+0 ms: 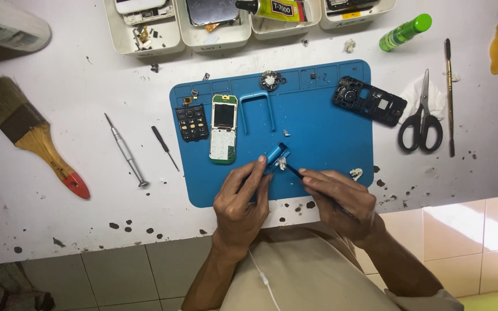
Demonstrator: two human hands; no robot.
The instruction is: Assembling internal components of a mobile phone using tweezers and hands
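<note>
My left hand pinches a small blue phone frame piece against the blue work mat. Gripped in my right hand is a thin dark tool, its tip touching the blue piece beside a bit of white wad. On the mat's left lie a green-edged phone board with screen and white keypad, a black keypad and a blue bezel frame. A black phone housing rests at the mat's upper right.
On the white table: paintbrush, silver screwdriver, small black tool, scissors, long black pick, green bottle. White trays with parts and a glue tube line the far edge.
</note>
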